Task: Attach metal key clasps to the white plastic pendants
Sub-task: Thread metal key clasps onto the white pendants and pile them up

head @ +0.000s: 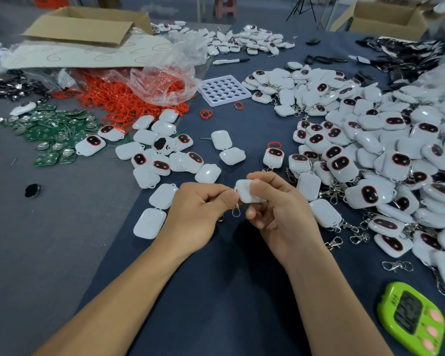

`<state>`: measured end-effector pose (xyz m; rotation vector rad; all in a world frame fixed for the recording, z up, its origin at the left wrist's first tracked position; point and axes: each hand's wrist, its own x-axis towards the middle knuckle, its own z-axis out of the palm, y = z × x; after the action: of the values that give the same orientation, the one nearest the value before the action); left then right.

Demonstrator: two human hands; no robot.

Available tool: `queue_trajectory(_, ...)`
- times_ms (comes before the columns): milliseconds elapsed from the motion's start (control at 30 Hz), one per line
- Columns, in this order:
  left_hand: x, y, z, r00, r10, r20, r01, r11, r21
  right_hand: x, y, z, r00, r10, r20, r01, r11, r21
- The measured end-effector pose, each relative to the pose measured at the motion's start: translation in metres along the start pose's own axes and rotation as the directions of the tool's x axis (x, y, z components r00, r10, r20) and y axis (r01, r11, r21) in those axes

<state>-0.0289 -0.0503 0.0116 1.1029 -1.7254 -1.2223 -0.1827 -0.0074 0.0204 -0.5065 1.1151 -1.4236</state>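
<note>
My right hand grips a white plastic pendant above the dark cloth, thumb on top. My left hand pinches a metal key clasp at the pendant's left corner; the clasp's hook hangs below between the two hands. A loose group of white pendants without clasps lies just beyond my left hand. A large heap of pendants with clasps fills the right side. Spare metal clasps lie on the cloth at the right.
A green timer sits near right. Red rings spill from a plastic bag, green circuit boards lie left, a white tray and a marker farther back. Cardboard boxes stand at the back.
</note>
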Motion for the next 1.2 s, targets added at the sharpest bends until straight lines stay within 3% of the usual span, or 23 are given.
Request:
queue_trajectory(67,-0.001,-0.001,-0.001,0.999,0.021,-0.030,-0.018,0.995,0.102,0.000,0.001,0.000,0.999,-0.052,-0.015,0.051,0.998,-0.040)
queue_trajectory(133,-0.002,-0.003,-0.001,0.993,0.110,-0.036,-0.093,0.946,0.309,0.000,0.002,0.000,0.991,-0.132,-0.026,0.129,0.986,-0.105)
queue_trajectory(233,-0.004,-0.004,0.000,0.964,0.263,0.032,-0.230,0.772,0.592,-0.002,0.004,0.002,0.976,-0.213,-0.038,0.201,0.957,-0.210)
queue_trajectory(333,-0.003,-0.005,0.000,0.945,0.316,0.090,-0.284,0.646,0.708,-0.002,0.007,0.005,0.968,-0.249,-0.036,0.229,0.930,-0.288)
queue_trajectory(433,-0.003,-0.007,-0.001,0.949,0.311,0.059,-0.265,0.679,0.685,-0.002,0.007,0.007,0.970,-0.241,-0.026,0.228,0.941,-0.251)
queue_trajectory(500,-0.003,-0.006,0.000,0.971,0.240,0.021,-0.202,0.766,0.610,-0.001,0.005,0.006,0.976,-0.218,-0.027,0.209,0.961,-0.182)
queue_trajectory(600,-0.002,-0.004,-0.001,0.997,0.074,-0.015,-0.067,0.955,0.290,0.001,0.003,0.003,0.992,-0.128,-0.022,0.126,0.989,-0.076)
queue_trajectory(733,-0.001,0.001,-0.001,0.999,0.030,0.029,-0.032,0.997,0.075,0.000,0.001,0.002,0.999,-0.049,-0.015,0.049,0.999,-0.012)
queue_trajectory(800,-0.001,0.001,-0.001,1.000,0.029,-0.012,-0.028,0.995,0.100,-0.001,0.003,0.003,0.998,-0.066,-0.019,0.066,0.998,-0.024)
queue_trajectory(900,-0.003,-0.003,-0.001,0.994,0.091,-0.055,-0.070,0.948,0.311,-0.001,0.006,0.004,0.988,-0.149,-0.047,0.146,0.987,-0.069)
queue_trajectory(1033,-0.001,-0.001,0.007,0.950,0.313,-0.013,-0.217,0.684,0.696,-0.003,0.011,0.007,0.973,-0.217,-0.078,0.201,0.964,-0.175)
queue_trajectory(1100,0.001,-0.002,0.009,0.924,0.380,-0.034,-0.236,0.640,0.731,-0.003,0.014,0.008,0.971,-0.230,-0.066,0.212,0.954,-0.211)
queue_trajectory(1200,0.001,-0.008,0.010,0.936,0.349,-0.038,-0.210,0.644,0.735,-0.001,0.014,0.007,0.963,-0.245,-0.111,0.203,0.934,-0.295)
